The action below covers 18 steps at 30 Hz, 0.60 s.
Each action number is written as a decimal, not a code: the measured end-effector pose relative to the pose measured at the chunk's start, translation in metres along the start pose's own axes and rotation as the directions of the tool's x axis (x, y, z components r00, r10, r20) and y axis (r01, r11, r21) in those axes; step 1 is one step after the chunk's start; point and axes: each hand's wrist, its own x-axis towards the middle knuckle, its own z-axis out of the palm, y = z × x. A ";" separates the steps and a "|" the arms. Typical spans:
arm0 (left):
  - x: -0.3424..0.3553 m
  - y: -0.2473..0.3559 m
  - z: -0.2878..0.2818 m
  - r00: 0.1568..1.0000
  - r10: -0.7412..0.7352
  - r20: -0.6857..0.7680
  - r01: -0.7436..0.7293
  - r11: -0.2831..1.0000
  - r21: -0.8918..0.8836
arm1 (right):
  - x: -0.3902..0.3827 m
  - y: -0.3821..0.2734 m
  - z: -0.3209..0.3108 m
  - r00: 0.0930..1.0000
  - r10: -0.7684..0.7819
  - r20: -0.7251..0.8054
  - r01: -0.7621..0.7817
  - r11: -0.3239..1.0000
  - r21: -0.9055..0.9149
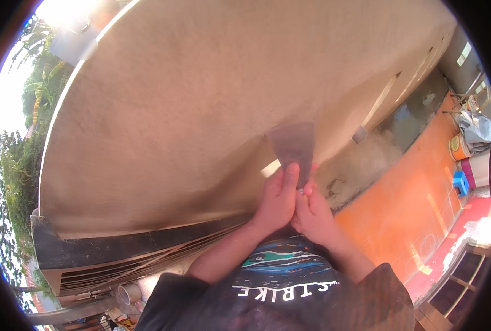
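Note:
Both my hands are closed on a wide-bladed putty knife (294, 142), held in front of my chest. Its grey blade flares outward and points away from me, close against or touching a broad beige surface (190, 94); I cannot tell if the edge presses on it. My left hand (278, 199) grips near the base of the blade, with the thumb lying along it. Just beside it, my right hand (315, 214) closes round the lower end, where the fingers hide the handle. The beige surface looks smooth, with faint blotches and a darker shaded band low down.
A dark ledge (91, 243) runs along the surface's lower left. On the right lie a grey wet-looking strip (361, 165) and an orange floor (391, 193). Farther right stand a bucket (458, 148), a blue stool (460, 183) and a grey sheet (477, 129). Trees (16, 165) rise at left.

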 end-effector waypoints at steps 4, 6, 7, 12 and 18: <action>-0.001 0.000 0.000 1.000 0.008 0.001 -0.008 1.000 -0.012 | -0.001 0.002 -0.002 0.997 -0.029 0.073 0.032 0.999 -0.043; -0.001 0.000 0.000 0.997 0.067 -0.048 -0.067 0.998 0.009 | -0.002 0.003 -0.003 0.995 -0.073 0.071 0.074 0.997 -0.019; -0.001 0.000 0.001 1.000 0.020 -0.006 -0.020 1.000 0.016 | -0.002 0.003 -0.003 0.998 0.020 0.064 -0.019 1.000 -0.015; -0.002 -0.001 0.001 0.999 0.007 -0.031 -0.009 0.997 -0.071 | -0.002 0.005 -0.006 0.994 -0.001 0.108 -0.003 0.999 0.034; -0.001 -0.008 0.002 0.977 -0.197 -0.078 0.198 0.980 -0.002 | -0.001 0.008 -0.011 0.987 0.116 0.110 -0.116 0.993 -0.006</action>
